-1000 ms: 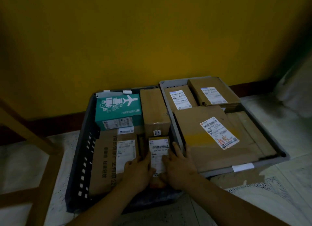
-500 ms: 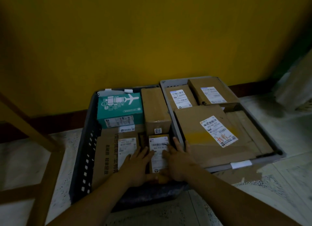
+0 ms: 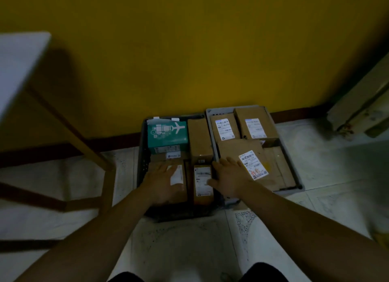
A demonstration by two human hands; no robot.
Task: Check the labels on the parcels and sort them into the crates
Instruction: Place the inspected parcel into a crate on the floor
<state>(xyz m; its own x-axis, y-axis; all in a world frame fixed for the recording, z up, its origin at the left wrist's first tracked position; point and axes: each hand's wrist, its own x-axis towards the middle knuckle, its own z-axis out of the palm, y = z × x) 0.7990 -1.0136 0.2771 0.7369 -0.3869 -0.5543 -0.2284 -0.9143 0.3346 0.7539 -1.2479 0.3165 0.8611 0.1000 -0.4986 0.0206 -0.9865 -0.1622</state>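
Two crates (image 3: 145, 155) on tiled floor (image 3: 179, 239)

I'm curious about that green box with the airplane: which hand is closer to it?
Left. The left hand lies just in front of the green box, in the same crate; the right hand is further right, near the neighbouring crate.

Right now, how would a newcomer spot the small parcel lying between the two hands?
Find the dark crate on the left, against the yellow wall. At its near right corner, between the left hand and right hand, lies the small parcel. It is narrowest, its white label nearly covering its top.
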